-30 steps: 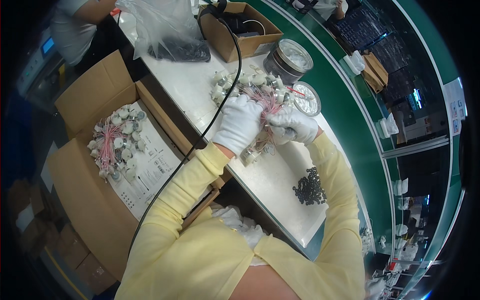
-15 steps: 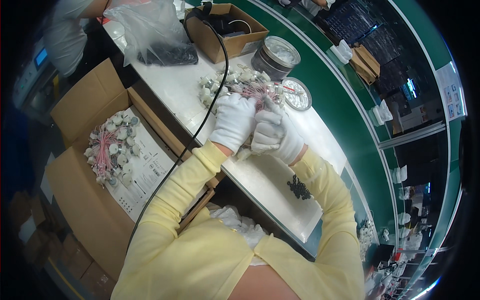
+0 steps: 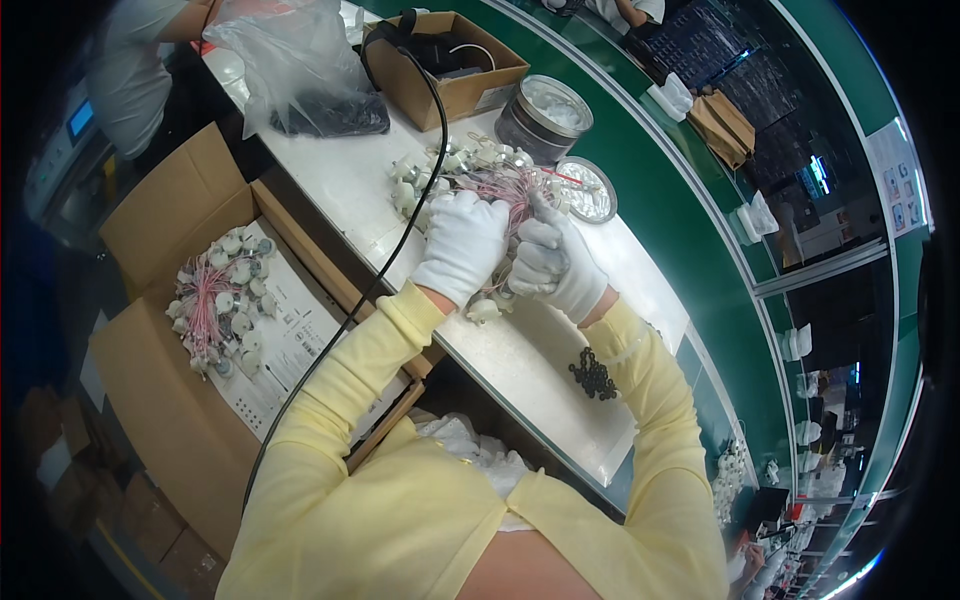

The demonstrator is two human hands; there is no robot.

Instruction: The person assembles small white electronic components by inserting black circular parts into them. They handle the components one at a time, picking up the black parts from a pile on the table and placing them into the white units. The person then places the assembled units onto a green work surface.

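Note:
A bundle of pink wires (image 3: 502, 184) with several small white round parts on the wire ends lies on the white worktable. My left hand (image 3: 464, 246), in a white glove, is closed at the near left side of the bundle, its fingertips curled into the wires. Closed with the thumb pointing up, my right hand (image 3: 556, 262) grips the wires from the right, also gloved in white. A few white parts (image 3: 488, 306) hang below, between the two hands. What exactly lies inside the fingers is hidden.
Left of the worktable (image 3: 520, 370) stands an open cardboard box (image 3: 150, 400) holding another wired bundle (image 3: 222, 300) on a printed sheet. A black cable (image 3: 345, 325) crosses beside my left arm. Small black rings (image 3: 593, 374) lie near my right forearm; a metal tin (image 3: 545, 118) stands behind.
My hands have moved slightly apart, showing more of the white parts hanging between them. Both keep closed at the wires. The view has shifted slightly.

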